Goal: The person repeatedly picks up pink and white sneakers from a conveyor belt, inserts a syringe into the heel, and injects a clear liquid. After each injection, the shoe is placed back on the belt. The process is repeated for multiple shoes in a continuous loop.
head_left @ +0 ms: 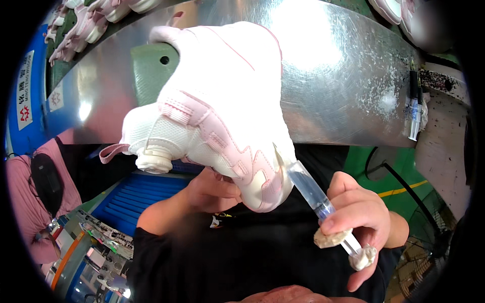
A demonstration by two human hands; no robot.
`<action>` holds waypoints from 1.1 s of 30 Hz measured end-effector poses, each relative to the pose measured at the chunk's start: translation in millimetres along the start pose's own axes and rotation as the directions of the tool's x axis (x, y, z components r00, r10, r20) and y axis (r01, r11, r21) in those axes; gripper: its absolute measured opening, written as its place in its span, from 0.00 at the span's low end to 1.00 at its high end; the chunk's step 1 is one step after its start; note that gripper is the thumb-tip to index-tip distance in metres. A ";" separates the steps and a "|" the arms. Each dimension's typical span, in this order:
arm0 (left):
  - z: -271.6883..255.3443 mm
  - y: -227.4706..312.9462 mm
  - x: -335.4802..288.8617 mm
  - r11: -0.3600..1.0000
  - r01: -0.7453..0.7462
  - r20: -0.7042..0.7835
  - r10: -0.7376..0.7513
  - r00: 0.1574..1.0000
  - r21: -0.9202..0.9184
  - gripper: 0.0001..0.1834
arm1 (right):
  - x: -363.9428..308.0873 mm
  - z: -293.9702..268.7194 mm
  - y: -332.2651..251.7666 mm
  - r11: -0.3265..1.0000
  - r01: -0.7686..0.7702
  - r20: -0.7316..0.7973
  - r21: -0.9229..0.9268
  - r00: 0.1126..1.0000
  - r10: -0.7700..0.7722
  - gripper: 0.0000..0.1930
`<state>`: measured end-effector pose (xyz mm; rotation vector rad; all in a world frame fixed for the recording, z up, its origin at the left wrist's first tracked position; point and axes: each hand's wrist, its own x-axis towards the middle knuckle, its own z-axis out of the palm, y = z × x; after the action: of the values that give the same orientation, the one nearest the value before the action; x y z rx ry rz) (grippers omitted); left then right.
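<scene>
A white and pink sneaker (227, 96) is tilted above the metal worktop, with a green shoe last (151, 70) in its opening and a white dial knob (153, 159) at its side. My left hand (214, 191) grips the shoe from below; the shoe hides some of its fingers. In my right hand (361, 212) is a clear syringe (309, 187), held around the barrel and plunger. Its thin needle reaches the shoe near the sole edge; whether the tip touches cannot be made out. Off-white wads (331, 238) wrap the syringe's flange and plunger end.
The shiny metal worktop (333, 101) has white specks on its right. A syringe and a dark pen-like tool (414, 101) lie at its right edge. More pink and white shoes (83, 30) stand at the far left. A person in pink (45, 202) is at the left; a fan (419, 262) stands lower right.
</scene>
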<state>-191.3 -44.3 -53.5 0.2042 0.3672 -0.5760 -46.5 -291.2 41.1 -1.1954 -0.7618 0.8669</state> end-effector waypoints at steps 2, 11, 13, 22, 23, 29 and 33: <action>1.7 -3.9 6.5 0.998 0.034 0.017 -0.033 0.999 -0.051 0.33 | -6.0 -4.7 -14.0 0.998 -0.065 0.025 -0.020 0.998 0.065 0.42; 13.7 -8.4 49.9 0.998 0.065 0.293 -0.059 0.954 -0.012 0.20 | -28.8 -6.0 -61.1 0.962 -0.240 -0.022 -0.129 0.971 0.240 0.38; 16.1 -9.6 55.4 0.998 0.056 0.308 -0.058 0.950 0.014 0.19 | -30.5 -7.3 -66.2 0.951 -0.246 -0.005 -0.189 0.968 0.249 0.38; 30.6 -9.5 80.9 0.997 0.028 0.264 -0.047 0.963 0.076 0.19 | -36.7 3.7 -78.4 0.890 -0.285 -0.087 -0.355 0.958 0.272 0.38; 32.0 -9.8 82.1 0.997 0.034 0.251 -0.051 0.967 0.073 0.18 | -38.7 4.3 -78.6 0.886 -0.285 -0.092 -0.366 0.958 0.270 0.39; 32.0 -12.8 91.2 0.996 0.041 0.246 -0.060 0.967 0.080 0.18 | -42.0 8.5 -81.2 0.862 -0.267 -0.105 -0.430 0.964 0.246 0.40; 31.9 -15.0 98.7 0.999 0.031 0.280 -0.041 0.959 0.041 0.18 | -45.2 11.4 -80.4 0.834 -0.268 -0.123 -0.481 0.963 0.239 0.40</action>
<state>-114.2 -114.4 -64.3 0.1483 0.0852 -0.6388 -65.0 -336.9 119.9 -1.8065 -0.8162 0.8738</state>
